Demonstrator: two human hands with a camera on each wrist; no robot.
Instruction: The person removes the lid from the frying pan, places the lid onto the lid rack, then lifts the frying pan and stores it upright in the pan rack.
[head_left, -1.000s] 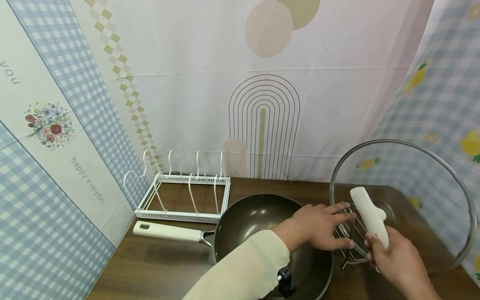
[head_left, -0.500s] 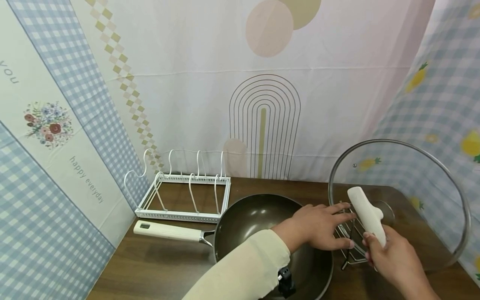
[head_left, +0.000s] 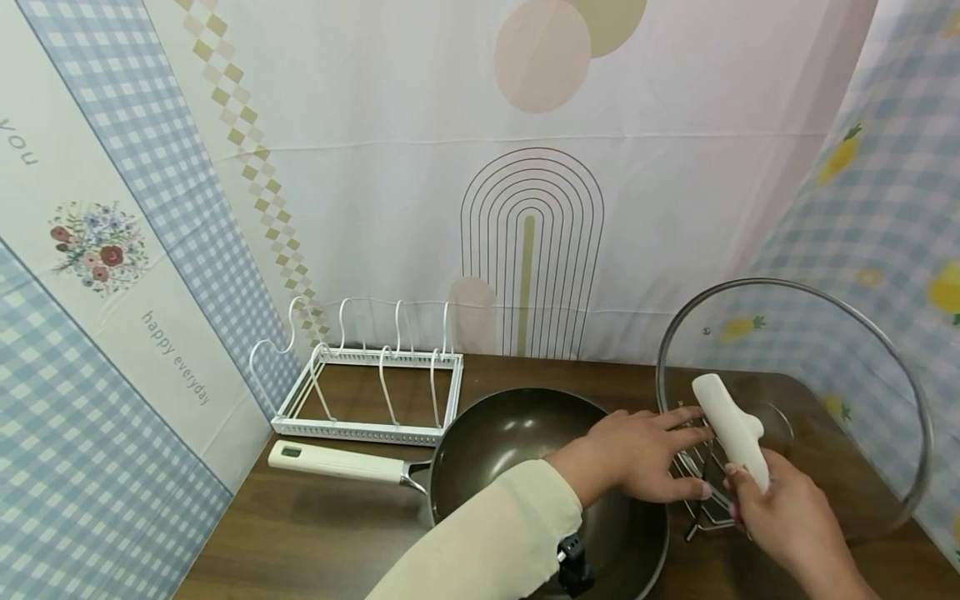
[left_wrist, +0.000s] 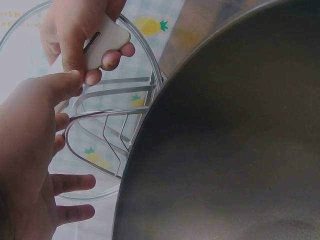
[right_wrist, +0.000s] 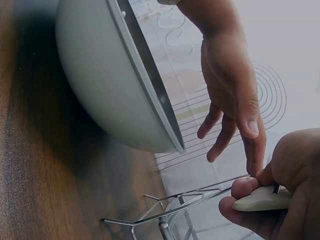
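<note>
My right hand [head_left: 795, 512] grips the white handle [head_left: 727, 421] of a large glass lid [head_left: 840, 442] with a metal rim. The lid stands tilted on edge at a small wire rack [head_left: 693, 527] on the right of the table. My left hand [head_left: 637, 457] reaches across the wok [head_left: 510, 437], its fingers spread at the rack. In the left wrist view, some of the left fingers are right at the rack's curved wire [left_wrist: 115, 111], and the left thumb comes close to the right hand. The dark wok has a cream handle [head_left: 337, 462] pointing left.
A white rack [head_left: 360, 432] with several upright hoops stands at the back left of the brown wooden table [head_left: 300, 533]. Patterned cloth [head_left: 360, 208] hangs behind and at both sides. The cloth on the right shows through the lid.
The lid and the right hand on its handle have shifted slightly left towards the wire rack. The left hand, wok and white rack have stayed about where they were.
</note>
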